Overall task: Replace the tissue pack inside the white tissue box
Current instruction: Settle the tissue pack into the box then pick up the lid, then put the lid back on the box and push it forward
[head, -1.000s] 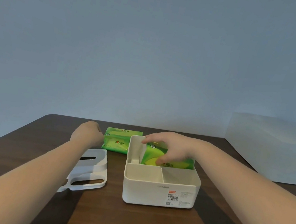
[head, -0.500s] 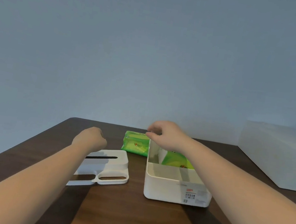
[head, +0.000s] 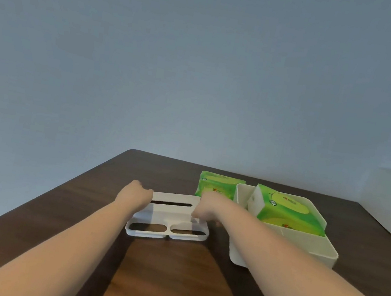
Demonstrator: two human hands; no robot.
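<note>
— Moved off the open white plastic tissue box (head: 283,247) since a moment ago: right hand (head: 207,206), now on the flat white slotted lid (head: 171,216).
— Left hand (head: 134,195)?
— Curled at the lid's left edge; grip on either side impossible to tell.
— Green tissue pack (head: 286,212)?
— Tilted inside the box; second green pack (head: 216,185) behind. Dark brown wooden table (head: 171,271), plain blue-grey wall (head: 200,72).

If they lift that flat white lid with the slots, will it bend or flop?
The flat white plastic lid would probably stay stiff: it looks like moulded plastic with a raised rim. It is thin with cut-out slots, so likely light. Both hands, left hand and right hand, sit at its sides.
</note>
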